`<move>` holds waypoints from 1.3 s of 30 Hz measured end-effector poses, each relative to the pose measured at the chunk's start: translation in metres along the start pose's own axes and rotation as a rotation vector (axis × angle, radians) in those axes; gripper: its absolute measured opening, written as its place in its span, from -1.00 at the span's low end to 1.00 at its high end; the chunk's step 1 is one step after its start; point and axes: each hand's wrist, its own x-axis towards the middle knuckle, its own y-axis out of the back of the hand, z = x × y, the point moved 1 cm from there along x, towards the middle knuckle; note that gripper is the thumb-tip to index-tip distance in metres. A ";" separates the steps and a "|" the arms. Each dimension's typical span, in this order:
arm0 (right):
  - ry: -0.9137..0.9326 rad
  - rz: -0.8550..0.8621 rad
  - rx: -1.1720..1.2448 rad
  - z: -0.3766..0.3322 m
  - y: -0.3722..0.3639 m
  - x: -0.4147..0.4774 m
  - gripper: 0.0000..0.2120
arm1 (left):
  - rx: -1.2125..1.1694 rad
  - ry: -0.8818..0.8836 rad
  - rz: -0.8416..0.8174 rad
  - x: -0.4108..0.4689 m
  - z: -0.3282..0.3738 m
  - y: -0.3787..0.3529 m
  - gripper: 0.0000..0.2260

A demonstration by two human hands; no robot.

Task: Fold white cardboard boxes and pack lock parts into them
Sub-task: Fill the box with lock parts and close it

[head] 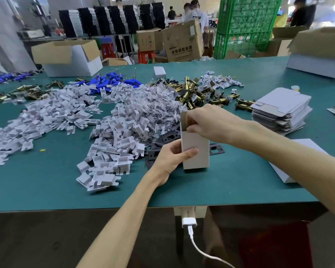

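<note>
Box standing on its end on the table, close to the front edge, a little right of the middle. Long axis straight up, open mouth on top, one brown-lined flap sticking up at its left. Left hand grips the lower half, thumb across the front face. Right hand is at the mouth, fingers curled, pinching the top flaps; whether a part is going in, I cannot tell. Looks like the folding step, top end not yet closed. Next call: steady the base, then load parts, such as the black plates just behind.
</note>
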 end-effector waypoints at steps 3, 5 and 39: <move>-0.027 -0.026 0.052 0.000 0.005 0.005 -0.82 | -0.005 -0.002 -0.005 0.000 0.000 0.000 -0.69; -0.022 -0.063 0.056 0.000 0.008 0.008 -0.85 | -0.007 -0.002 -0.009 0.000 0.000 0.001 -0.68; 0.012 0.261 -0.090 -0.027 -0.002 0.011 -0.88 | 0.012 0.013 0.030 -0.001 0.001 -0.001 -0.69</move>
